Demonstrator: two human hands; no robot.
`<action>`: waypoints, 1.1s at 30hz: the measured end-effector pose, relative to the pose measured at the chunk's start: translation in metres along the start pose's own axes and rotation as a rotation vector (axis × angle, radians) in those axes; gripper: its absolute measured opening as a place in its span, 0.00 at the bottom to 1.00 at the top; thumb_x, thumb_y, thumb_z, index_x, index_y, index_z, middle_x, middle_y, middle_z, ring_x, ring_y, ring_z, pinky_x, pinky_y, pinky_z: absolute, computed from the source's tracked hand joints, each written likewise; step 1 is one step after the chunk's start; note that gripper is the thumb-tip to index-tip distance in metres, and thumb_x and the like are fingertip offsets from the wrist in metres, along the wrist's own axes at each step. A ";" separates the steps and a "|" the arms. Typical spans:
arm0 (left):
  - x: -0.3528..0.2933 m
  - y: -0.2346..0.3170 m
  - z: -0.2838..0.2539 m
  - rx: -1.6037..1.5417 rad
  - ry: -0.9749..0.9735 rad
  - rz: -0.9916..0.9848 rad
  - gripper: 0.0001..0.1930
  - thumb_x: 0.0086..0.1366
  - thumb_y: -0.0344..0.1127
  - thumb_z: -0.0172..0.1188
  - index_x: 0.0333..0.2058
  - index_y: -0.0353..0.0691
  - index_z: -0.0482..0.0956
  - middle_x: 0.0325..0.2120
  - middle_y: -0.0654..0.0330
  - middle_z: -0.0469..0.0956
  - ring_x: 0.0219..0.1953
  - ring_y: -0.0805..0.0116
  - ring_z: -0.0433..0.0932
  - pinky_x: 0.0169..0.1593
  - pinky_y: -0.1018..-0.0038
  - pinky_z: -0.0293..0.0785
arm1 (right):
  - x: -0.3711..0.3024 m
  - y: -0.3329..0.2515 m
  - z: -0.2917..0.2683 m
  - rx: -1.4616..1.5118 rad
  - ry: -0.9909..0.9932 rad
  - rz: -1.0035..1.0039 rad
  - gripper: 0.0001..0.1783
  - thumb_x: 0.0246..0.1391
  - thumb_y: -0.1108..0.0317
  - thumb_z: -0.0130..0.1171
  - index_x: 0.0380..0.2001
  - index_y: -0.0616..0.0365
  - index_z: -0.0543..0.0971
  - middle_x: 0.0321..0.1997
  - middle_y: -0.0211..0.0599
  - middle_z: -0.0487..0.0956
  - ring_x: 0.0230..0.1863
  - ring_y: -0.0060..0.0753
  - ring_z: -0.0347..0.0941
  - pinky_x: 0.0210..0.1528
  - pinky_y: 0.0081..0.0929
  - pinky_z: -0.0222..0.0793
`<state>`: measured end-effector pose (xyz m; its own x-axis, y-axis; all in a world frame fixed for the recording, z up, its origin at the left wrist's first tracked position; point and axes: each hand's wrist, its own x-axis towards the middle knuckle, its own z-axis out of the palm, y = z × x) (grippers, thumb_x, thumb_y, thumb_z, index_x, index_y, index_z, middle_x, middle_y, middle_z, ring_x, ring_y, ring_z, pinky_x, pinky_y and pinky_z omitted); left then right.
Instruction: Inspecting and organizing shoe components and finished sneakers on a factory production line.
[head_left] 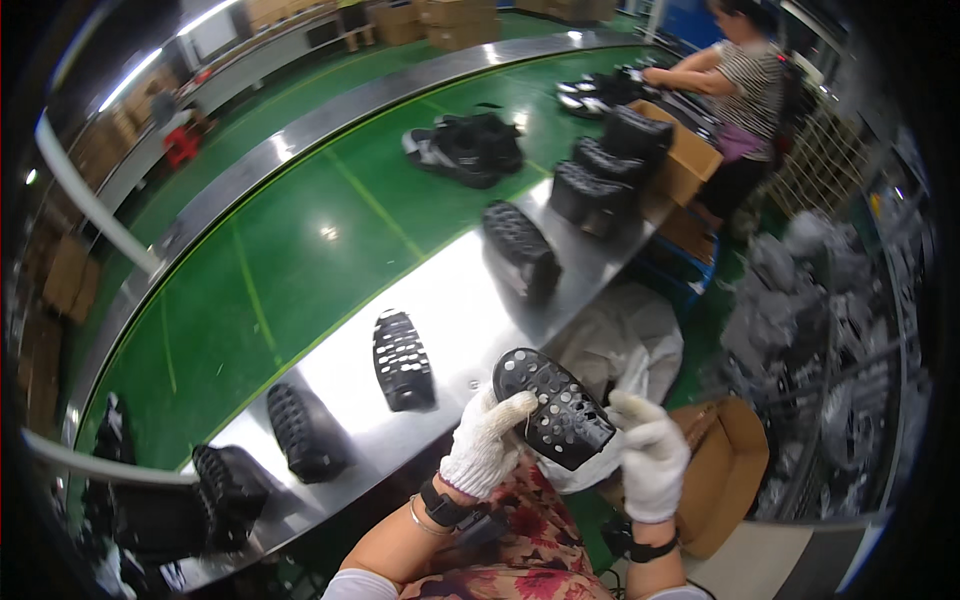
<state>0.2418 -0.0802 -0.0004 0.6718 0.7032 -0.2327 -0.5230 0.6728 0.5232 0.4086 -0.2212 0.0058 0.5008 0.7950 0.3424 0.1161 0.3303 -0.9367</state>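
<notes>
My left hand (485, 440), in a white knitted glove, grips a black shoe-shaped plastic piece (553, 408) dotted with round holes. Its thumb lies across the piece's face. Close beside the piece's right end is my right hand (652, 462), gloved too, with its fingers curled in. Whether anything small sits between those fingertips is too unclear to see. On the metal bench lie similar black perforated pieces: one (402, 362) directly ahead, one (303, 432) to the left, and one (522, 250) farther off.
The shiny metal bench (455, 300) borders a green conveyor belt (320, 235) carrying black shoes (465, 148). Black stacked pieces (610, 170) stand by a carton (690, 150). A co-worker (745, 85) handles shoes at the far right. At my right are an open cardboard box (735, 475) and grey plastic bags (790, 300).
</notes>
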 end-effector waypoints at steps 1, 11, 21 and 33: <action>-0.004 0.009 -0.002 -0.012 0.005 0.025 0.19 0.69 0.27 0.60 0.58 0.33 0.74 0.48 0.55 0.81 0.49 0.64 0.82 0.55 0.64 0.82 | 0.005 -0.003 0.006 0.117 0.003 0.094 0.19 0.50 0.85 0.61 0.47 0.62 0.74 0.66 0.60 0.74 0.67 0.56 0.74 0.70 0.51 0.70; -0.054 0.066 -0.020 0.499 0.409 0.566 0.34 0.74 0.31 0.57 0.73 0.30 0.55 0.63 0.49 0.71 0.64 0.63 0.72 0.67 0.67 0.69 | 0.040 0.021 0.147 -0.120 -0.218 0.027 0.42 0.48 0.72 0.75 0.64 0.73 0.68 0.57 0.55 0.76 0.57 0.46 0.78 0.60 0.37 0.76; -0.026 0.073 -0.092 1.580 0.600 0.518 0.30 0.72 0.38 0.62 0.67 0.32 0.69 0.68 0.40 0.68 0.69 0.48 0.68 0.72 0.60 0.62 | 0.019 0.093 0.228 -0.646 -0.238 -0.116 0.32 0.58 0.62 0.58 0.63 0.66 0.68 0.56 0.54 0.75 0.57 0.60 0.72 0.60 0.47 0.70; -0.046 0.052 -0.042 1.900 0.488 1.080 0.24 0.62 0.20 0.62 0.57 0.23 0.76 0.58 0.35 0.75 0.62 0.38 0.74 0.67 0.53 0.68 | -0.018 0.115 0.014 -0.677 0.094 -0.084 0.12 0.60 0.74 0.60 0.47 0.65 0.82 0.47 0.49 0.83 0.48 0.51 0.80 0.55 0.40 0.78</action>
<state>0.1622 -0.0681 0.0030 0.2700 0.7273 0.6309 0.6694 -0.6128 0.4200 0.4007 -0.1901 -0.1069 0.5352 0.7229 0.4369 0.6526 -0.0256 -0.7572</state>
